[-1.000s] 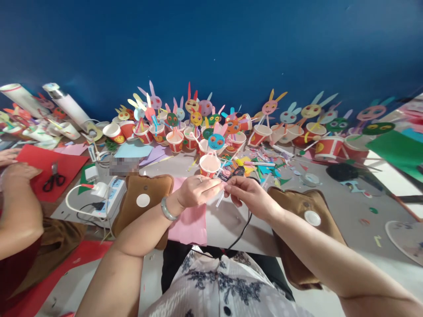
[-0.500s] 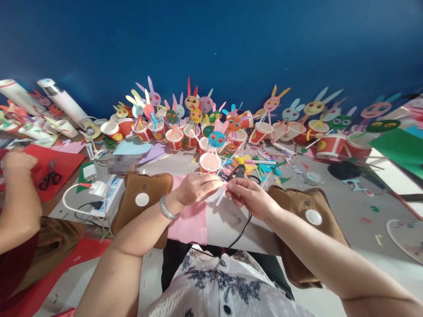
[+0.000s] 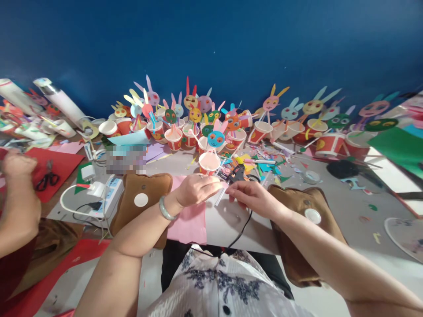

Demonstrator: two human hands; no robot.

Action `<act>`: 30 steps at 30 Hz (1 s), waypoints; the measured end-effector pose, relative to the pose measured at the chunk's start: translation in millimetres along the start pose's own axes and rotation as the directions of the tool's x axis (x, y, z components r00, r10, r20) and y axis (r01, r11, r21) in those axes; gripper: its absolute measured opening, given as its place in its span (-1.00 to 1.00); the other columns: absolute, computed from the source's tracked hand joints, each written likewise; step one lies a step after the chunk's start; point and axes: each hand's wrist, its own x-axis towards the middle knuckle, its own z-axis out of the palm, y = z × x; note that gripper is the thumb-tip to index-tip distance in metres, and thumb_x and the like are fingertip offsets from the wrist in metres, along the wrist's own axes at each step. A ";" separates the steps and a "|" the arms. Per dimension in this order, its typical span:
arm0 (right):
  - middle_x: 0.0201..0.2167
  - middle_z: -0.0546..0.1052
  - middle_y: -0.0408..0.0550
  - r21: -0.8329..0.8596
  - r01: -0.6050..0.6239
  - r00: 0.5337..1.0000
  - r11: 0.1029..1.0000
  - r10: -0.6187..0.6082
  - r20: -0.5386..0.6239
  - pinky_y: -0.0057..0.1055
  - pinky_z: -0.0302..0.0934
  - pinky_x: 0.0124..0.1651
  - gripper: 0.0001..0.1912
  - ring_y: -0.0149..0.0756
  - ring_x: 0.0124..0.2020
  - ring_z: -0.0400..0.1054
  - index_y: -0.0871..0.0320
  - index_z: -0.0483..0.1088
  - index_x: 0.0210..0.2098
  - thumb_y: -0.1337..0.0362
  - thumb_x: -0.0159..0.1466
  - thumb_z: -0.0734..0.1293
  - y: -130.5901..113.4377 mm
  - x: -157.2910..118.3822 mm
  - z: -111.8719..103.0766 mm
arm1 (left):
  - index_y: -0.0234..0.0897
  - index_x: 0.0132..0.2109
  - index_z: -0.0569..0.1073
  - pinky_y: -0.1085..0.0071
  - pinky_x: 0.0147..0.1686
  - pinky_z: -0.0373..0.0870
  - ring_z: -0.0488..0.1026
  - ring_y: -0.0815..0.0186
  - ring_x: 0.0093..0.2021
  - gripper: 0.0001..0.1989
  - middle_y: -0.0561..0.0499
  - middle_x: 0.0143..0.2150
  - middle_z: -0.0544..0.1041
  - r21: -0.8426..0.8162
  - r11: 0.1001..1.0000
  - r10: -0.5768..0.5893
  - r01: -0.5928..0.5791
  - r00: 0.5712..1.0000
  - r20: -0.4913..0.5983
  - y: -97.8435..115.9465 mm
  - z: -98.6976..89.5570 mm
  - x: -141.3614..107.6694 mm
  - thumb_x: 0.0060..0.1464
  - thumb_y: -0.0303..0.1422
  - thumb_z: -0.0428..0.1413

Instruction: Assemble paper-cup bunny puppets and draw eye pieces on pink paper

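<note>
My left hand [image 3: 200, 190], with a bracelet on its wrist, is closed in a pinch on a small pink paper piece [image 3: 224, 185]. Just right of it, my right hand [image 3: 254, 199] has its fingers curled, with thumb and forefinger close together; anything between them is too small to make out. A thin white stick [image 3: 220, 197] shows between the two hands. Directly beyond them stands a red-and-white paper cup [image 3: 209, 167], with a blue paper rabbit face [image 3: 216, 139] behind it. A black glue gun [image 3: 237, 173] lies behind my right fingers. Pink paper [image 3: 187, 224] lies under my left wrist.
Several paper cups with rabbit faces line the blue wall [image 3: 211, 53]. Paper scraps [image 3: 264, 165] litter the table. Brown cushions [image 3: 309, 229] flank my arms. At left are a power strip [image 3: 111, 193], scissors [image 3: 48, 178] and another person's arm [image 3: 20, 198].
My right fingers have moved slightly right, away from the pink piece. My left hand stays almost in place. At the left back, the light blue paper has shifted upward beside the blurred patch.
</note>
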 end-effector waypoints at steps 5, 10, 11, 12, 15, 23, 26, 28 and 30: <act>-0.39 0.62 -0.04 -0.714 -0.098 0.962 0.694 -0.117 -0.246 -0.35 0.16 -0.36 -0.74 -0.25 -0.44 0.42 0.09 0.54 -0.25 0.10 0.27 0.28 9.7 7.5 -56.0 | -0.24 -0.05 0.47 0.50 -0.27 0.52 0.61 0.40 -0.23 -0.88 0.02 -0.20 0.63 0.014 0.999 -0.049 0.050 0.998 -0.039 -3.4 6.2 -4.5 0.29 -0.41 0.10; -0.25 0.65 0.01 -0.834 -0.320 0.929 0.450 -0.027 -0.370 -0.31 0.15 -0.32 -0.71 -0.07 -0.22 0.50 0.09 0.55 -0.21 0.09 0.28 0.26 20.3 39.4 -90.6 | -0.24 -0.07 0.46 0.51 -0.30 0.50 0.60 0.40 -0.25 -0.87 -0.01 -0.18 0.63 -0.034 0.996 -0.079 0.077 0.995 -0.054 -4.0 9.3 -5.1 0.26 -0.47 0.10; -0.23 0.65 0.01 -0.830 -0.315 0.933 0.460 -0.012 -0.360 -0.32 0.16 -0.32 -0.69 -0.08 -0.21 0.50 0.10 0.55 -0.21 0.07 0.30 0.24 21.7 47.9 -92.3 | -0.25 -0.06 0.45 0.50 -0.29 0.51 0.60 0.40 -0.24 -0.86 -0.01 -0.18 0.63 -0.046 0.996 -0.080 0.078 0.995 -0.052 -3.6 8.9 -4.2 0.25 -0.49 0.10; -0.21 0.65 0.02 -0.824 -0.313 0.936 0.472 0.007 -0.351 -0.32 0.17 -0.31 -0.67 -0.09 -0.20 0.50 0.11 0.56 -0.22 0.06 0.31 0.24 22.8 57.0 -92.9 | -0.26 -0.06 0.44 0.50 -0.28 0.51 0.61 0.39 -0.23 -0.85 -0.01 -0.18 0.63 -0.054 0.996 -0.080 0.078 0.995 -0.052 -3.0 8.2 -3.2 0.24 -0.51 0.10; -0.20 0.65 0.06 -0.809 -0.331 0.934 0.485 0.045 -0.355 -0.35 0.18 -0.33 -0.63 -0.11 -0.20 0.50 0.13 0.56 -0.20 0.02 0.32 0.24 23.9 84.9 -92.0 | -0.28 -0.09 0.43 0.50 -0.28 0.50 0.60 0.38 -0.23 -0.86 0.00 -0.23 0.62 -0.047 0.996 -0.078 0.076 0.996 -0.053 -1.6 5.9 -0.4 0.22 -0.53 0.11; -0.35 0.61 0.16 -0.802 -0.376 0.926 0.463 0.156 -0.344 -0.30 0.23 -0.30 -0.64 -0.03 -0.26 0.49 0.18 0.54 -0.47 -0.03 0.11 0.45 22.8 130.8 -94.2 | -0.30 -0.14 0.48 0.46 -0.20 0.55 0.61 0.37 -0.22 -0.90 -0.04 -0.19 0.62 0.009 0.997 -0.072 0.072 0.997 0.027 -3.6 6.6 -6.4 0.28 -0.50 0.06; -0.45 0.57 0.09 -0.775 -0.379 0.924 0.506 0.163 -0.345 -0.34 0.21 -0.33 -0.69 -0.10 -0.32 0.47 0.17 0.50 -0.54 0.04 0.04 0.49 24.8 136.2 -97.0 | -0.30 -0.09 0.49 0.46 -0.22 0.55 0.61 0.37 -0.21 -0.87 -0.05 -0.16 0.62 -0.004 0.996 -0.091 0.092 0.995 0.043 -4.1 5.9 -7.7 0.30 -0.48 0.06; -0.51 0.54 0.03 -0.733 -0.380 0.920 0.565 0.146 -0.364 -0.37 0.19 -0.36 -0.71 -0.16 -0.38 0.44 0.18 0.48 -0.55 0.07 0.03 0.49 24.9 136.7 -101.3 | -0.31 -0.05 0.50 0.47 -0.25 0.55 0.61 0.36 -0.20 -0.85 -0.05 -0.15 0.62 -0.013 0.996 -0.093 0.094 0.995 0.034 -4.3 4.8 -7.3 0.30 -0.48 0.07; -0.57 0.50 -0.03 -0.671 -0.370 0.911 0.643 0.110 -0.398 -0.38 0.15 -0.39 -0.71 -0.24 -0.44 0.39 0.19 0.46 -0.56 0.09 0.08 0.46 22.4 133.2 -108.2 | -0.30 -0.01 0.49 0.46 -0.25 0.54 0.62 0.35 -0.18 -0.82 -0.05 -0.14 0.62 -0.010 0.996 -0.084 0.085 0.996 0.028 -4.4 3.7 -6.2 0.29 -0.49 0.07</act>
